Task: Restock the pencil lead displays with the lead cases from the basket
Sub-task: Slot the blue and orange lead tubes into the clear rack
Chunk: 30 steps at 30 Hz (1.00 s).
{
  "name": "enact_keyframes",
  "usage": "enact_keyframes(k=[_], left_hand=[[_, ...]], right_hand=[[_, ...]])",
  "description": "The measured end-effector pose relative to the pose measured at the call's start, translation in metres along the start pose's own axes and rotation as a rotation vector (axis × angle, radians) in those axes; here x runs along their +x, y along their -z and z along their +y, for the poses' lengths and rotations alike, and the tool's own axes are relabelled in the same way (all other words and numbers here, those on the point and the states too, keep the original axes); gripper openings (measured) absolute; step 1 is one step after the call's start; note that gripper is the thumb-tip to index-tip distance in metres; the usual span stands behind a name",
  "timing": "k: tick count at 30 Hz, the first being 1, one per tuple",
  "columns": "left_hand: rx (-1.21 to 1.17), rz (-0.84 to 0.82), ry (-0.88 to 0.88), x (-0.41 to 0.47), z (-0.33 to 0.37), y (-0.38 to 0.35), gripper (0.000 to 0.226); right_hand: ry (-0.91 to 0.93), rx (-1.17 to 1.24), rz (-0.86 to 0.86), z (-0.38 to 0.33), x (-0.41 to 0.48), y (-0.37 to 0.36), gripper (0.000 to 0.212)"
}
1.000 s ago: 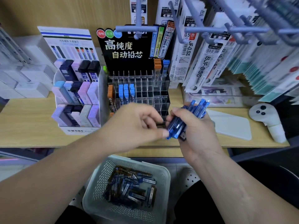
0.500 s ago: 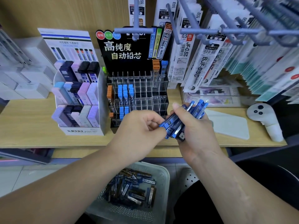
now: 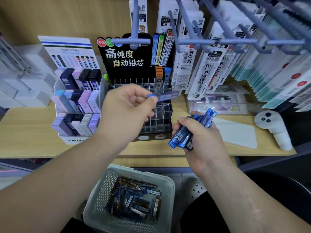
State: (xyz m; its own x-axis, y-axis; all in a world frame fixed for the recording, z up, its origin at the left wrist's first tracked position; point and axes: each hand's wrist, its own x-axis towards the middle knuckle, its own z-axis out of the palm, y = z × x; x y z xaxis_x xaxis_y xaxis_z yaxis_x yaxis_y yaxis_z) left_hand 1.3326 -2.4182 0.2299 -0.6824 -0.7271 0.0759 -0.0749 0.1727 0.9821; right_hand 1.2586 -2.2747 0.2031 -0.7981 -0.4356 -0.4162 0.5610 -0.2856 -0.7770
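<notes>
Risk sits mostly in the thin grip of the left hand. Its fingers are curled, and thumb and forefinger pinch one blue lead case by its cap end alone. The case lies almost level and hangs above the clear tiered display, which stands near the middle of the front edge of the surface. Held that way, the case could swivel or slip as it is tipped upright, and drop among the slots or behind them.

The slots carry small grade labels. The case is blurred and the hand hides the display's left half, so a wrong slot seems a likely mistake.

The right hand hovers over the front edge of the surface, its fingers wrapped round a bundle of blue cases that fans out unevenly. A loose one could slide free and fall. The basket, below the front edge, sits a little to the left, so the case might miss it and land on the floor.
</notes>
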Motion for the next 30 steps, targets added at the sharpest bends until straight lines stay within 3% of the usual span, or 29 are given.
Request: enact_keyframes(k=[6,9,15,19,24,30], left_hand=[[0.295,0.111,-0.316,0.036,0.013,0.001,0.022],[0.517,0.055,-0.432,0.054,0.019,-0.007,0.007],[0.813,-0.022,-0.568,0.071,0.027,-0.029,0.015],[0.920,-0.024,-0.591,0.078,0.031,-0.033,0.023],[1.017,-0.053,-0.470,0.089,0.038,-0.030,0.033],[1.091,-0.032,-0.563,0.087,0.032,-0.032,0.032]], right_hand=[[-0.021,0.075,-0.027,-0.006,0.001,0.006,0.034],[-0.023,0.095,-0.034,-0.008,0.001,0.008,0.034],[-0.014,0.105,-0.060,-0.014,-0.001,0.009,0.030],[-0.002,0.104,-0.067,-0.016,-0.002,0.009,0.029],[-0.001,0.106,-0.078,-0.019,-0.003,0.011,0.028],[-0.014,0.066,-0.090,-0.020,-0.006,0.010,0.026]])
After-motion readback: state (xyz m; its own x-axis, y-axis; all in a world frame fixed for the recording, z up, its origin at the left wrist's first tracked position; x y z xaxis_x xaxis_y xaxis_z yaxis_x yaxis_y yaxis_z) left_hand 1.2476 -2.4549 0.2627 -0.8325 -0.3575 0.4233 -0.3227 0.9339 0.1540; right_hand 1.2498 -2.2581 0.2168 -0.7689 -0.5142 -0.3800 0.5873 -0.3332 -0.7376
